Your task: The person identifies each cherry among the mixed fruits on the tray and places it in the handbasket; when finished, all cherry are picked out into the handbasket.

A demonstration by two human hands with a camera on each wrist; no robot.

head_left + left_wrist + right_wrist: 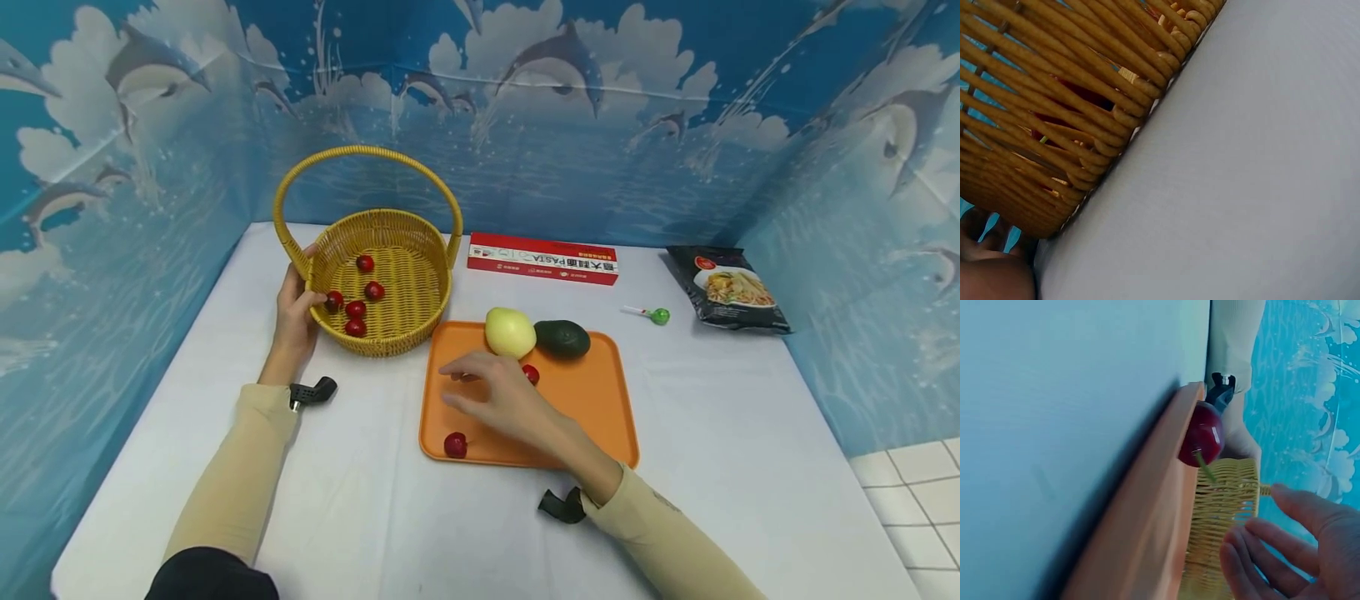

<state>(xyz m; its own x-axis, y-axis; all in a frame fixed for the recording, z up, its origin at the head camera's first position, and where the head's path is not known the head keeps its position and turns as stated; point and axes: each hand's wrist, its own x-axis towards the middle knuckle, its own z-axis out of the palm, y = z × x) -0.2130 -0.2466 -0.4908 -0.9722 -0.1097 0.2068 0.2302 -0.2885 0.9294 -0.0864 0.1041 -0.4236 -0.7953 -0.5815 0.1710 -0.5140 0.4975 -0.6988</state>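
A yellow wicker basket [420, 287] with a tall arched handle stands at the table's back left, holding several dark red cherries [373, 291]. My left hand [296, 315] grips its left side, the thumb over the rim; in the left wrist view the woven wall fills the upper left. Over the left half of an orange tray [592, 408] hovers my right hand [498, 396], thumb and fingers apart, holding nothing. A stemmed cherry [1202, 434] lies at the tray's front left corner. Another cherry [530, 374] shows beside the hand, and one more is partly hidden under its fingers.
A pale yellow-green fruit [510, 332] and a dark green avocado [562, 339] lie along the tray's back edge. Behind are a red pasta box [543, 259], a green lollipop [659, 317] and a black food packet [731, 290]. Dolphin-print cloth walls the table.
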